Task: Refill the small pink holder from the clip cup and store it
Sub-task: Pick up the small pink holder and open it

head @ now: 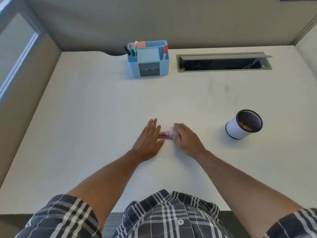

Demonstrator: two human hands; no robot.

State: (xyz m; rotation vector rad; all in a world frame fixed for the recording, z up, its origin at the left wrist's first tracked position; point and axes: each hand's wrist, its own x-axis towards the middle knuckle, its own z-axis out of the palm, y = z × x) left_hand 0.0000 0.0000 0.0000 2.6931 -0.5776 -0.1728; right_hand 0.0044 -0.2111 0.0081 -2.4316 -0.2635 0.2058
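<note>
A small pink holder (166, 135) lies on its side on the white desk (96, 117), between my two hands. My left hand (148, 141) rests flat with fingers stretched out, its thumb side against the holder's left end. My right hand (187, 138) curls over the holder's right end, fingertips touching it; how firm the grip is stays hidden. The clip cup (243, 124), a white cylinder with a black mesh inside, stands to the right, tilted toward me, with brownish clips inside.
A blue desk organizer (148, 59) with pens, markers and note pads stands at the back of the desk. A grey cable slot (223, 62) with an open lid is set into the desk at the back right. Partition walls enclose the desk.
</note>
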